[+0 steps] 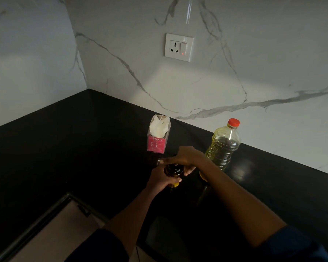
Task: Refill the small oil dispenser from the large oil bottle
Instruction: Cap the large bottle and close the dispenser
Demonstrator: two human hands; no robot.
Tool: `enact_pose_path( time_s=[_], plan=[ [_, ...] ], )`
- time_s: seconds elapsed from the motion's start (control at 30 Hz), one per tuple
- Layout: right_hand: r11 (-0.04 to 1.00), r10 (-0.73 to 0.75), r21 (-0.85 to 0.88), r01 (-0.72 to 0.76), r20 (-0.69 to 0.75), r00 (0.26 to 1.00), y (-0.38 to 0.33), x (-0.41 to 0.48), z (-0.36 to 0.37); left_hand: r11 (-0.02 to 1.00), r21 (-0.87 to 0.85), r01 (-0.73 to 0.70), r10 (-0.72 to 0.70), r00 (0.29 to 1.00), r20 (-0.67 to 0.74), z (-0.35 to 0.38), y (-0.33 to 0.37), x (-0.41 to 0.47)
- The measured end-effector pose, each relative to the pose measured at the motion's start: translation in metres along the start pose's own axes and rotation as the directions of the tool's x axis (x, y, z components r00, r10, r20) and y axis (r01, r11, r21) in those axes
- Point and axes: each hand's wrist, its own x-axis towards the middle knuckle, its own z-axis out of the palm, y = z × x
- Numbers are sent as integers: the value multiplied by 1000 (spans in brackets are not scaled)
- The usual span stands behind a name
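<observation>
Furthest left on the black countertop (64,148) stands a pink tissue box (158,140) with white paper poking out, just beyond my hands and not part of this job. Next comes my left hand (159,179), its fingers wrapped round the body of the small oil dispenser (173,170), a dark bottle that I hold upright just above or on the counter; I cannot tell which. My right hand (187,157) reaches over from the other side, fingers curled down around the dispenser's top. I judge this to be the opening step: the left steadies, the right twists the top off. Whether it has loosened, I cannot tell in this dim light. To the right, near my forearm, the large oil bottle (223,146) stands against the marble wall, its red cap (233,122) on. Next I'd need the top off and set aside, then that red cap unscrewed before any pouring.
</observation>
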Motion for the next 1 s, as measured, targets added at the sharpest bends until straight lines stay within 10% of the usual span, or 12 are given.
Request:
enact_pose_path(
  time_s=[0.13,0.33,1.0],
  plan=[
    [986,-164,-7,167,134,977,23,-4,-11,999,-38,-20,20,1000,-1,0,0,-1],
    [914,-338,207,350,-92,937,46,5,23,999,32,-32,32,999,3,-1,3,-2],
    [925,-193,201,323,-483,854,36,-2,53,958,285,-45,71,994,-82,10,7,1]
  ],
)
